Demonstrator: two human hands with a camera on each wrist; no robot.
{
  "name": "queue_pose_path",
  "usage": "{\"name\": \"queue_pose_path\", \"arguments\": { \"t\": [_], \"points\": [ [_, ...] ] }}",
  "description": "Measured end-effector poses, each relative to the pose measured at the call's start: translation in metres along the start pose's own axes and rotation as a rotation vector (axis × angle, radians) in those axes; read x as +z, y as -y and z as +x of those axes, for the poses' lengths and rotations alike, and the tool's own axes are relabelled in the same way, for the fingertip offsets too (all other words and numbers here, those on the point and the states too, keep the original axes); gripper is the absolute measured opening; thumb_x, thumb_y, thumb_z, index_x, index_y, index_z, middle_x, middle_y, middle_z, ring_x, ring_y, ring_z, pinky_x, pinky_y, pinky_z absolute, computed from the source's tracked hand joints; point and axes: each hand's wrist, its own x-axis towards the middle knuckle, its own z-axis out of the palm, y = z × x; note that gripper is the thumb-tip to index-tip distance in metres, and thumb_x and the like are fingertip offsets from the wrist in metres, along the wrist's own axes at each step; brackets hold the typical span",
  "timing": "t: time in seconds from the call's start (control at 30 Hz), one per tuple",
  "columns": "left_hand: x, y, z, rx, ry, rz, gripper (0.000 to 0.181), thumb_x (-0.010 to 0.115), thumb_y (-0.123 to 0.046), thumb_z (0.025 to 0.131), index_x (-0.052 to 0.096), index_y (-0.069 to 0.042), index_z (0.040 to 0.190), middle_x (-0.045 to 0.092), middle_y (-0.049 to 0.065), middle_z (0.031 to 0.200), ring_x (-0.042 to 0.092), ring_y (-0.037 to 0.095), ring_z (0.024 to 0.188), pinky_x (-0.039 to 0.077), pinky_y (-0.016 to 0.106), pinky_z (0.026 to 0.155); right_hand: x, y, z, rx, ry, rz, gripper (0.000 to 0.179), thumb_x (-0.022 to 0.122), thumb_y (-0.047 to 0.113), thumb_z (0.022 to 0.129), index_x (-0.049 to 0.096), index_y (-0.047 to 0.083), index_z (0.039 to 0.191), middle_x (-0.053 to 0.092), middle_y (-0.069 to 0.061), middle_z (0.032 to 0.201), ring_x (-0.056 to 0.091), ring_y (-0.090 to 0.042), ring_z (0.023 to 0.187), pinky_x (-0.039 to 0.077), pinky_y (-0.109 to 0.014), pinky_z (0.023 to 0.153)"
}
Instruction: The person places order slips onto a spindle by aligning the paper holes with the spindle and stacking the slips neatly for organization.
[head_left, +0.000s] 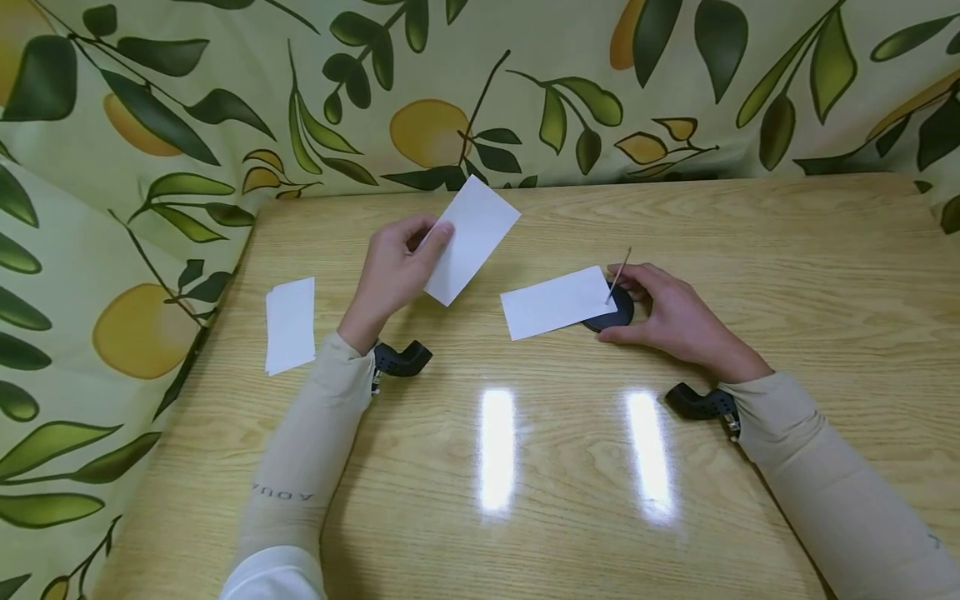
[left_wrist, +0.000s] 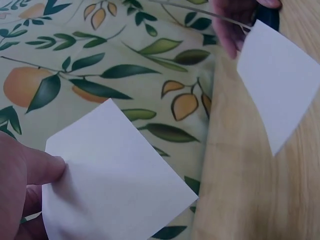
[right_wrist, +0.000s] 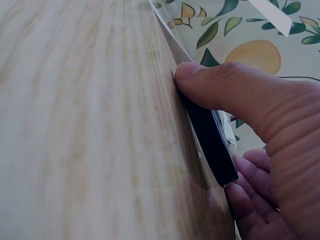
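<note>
My left hand [head_left: 395, 271] pinches a white paper slip [head_left: 477, 237] between thumb and fingers, tilted above the table. To its right, a bill spike [head_left: 623, 310] with a round black base stands on the table, its thin metal spike [head_left: 619, 273] pointing up. A second white slip [head_left: 557, 302] lies over the base, with the spike rising through its right end. My right hand [head_left: 678, 321] grips the base's edge, thumb at the near side and fingers at the far side. In the right wrist view, the thumb and fingertips touch the black base [right_wrist: 210, 142].
A small stack of white slips [head_left: 291, 327] lies at the left of the wooden table [head_left: 562, 467]. Leaf-and-fruit patterned cloth [head_left: 570, 50] hangs behind the table and along its left side. Black wrist cameras [head_left: 403, 358] sit on both sleeves.
</note>
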Motion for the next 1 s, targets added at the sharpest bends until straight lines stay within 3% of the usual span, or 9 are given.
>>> {"name": "queue_pose_path", "arguments": {
  "t": [0.5,1.0],
  "points": [
    [0.021,-0.023,0.007,0.034,0.039,-0.138,0.025,0.06,-0.031,0.097,0.071,-0.008,0.099,0.065,0.006,0.088,0.057,0.017,0.072,0.048,0.025,0.062,0.001,0.001,0.001,-0.001,-0.006,-0.009,0.087,0.089,0.038,0.067,0.048,0.014,0.14,0.058,-0.008,0.127,0.053,-0.023,0.11,0.042,-0.041,0.093],
    [0.039,-0.025,0.006,0.067,0.126,-0.204,0.026,0.059,-0.031,0.097,0.07,-0.007,0.1,0.069,0.01,0.092,0.062,0.017,0.072,0.052,0.027,0.061,0.0,0.003,0.0,-0.005,0.003,-0.01,0.088,0.088,0.039,0.068,0.047,0.013,0.141,0.056,-0.009,0.133,0.054,-0.025,0.113,0.044,-0.044,0.097]
  ]
}}
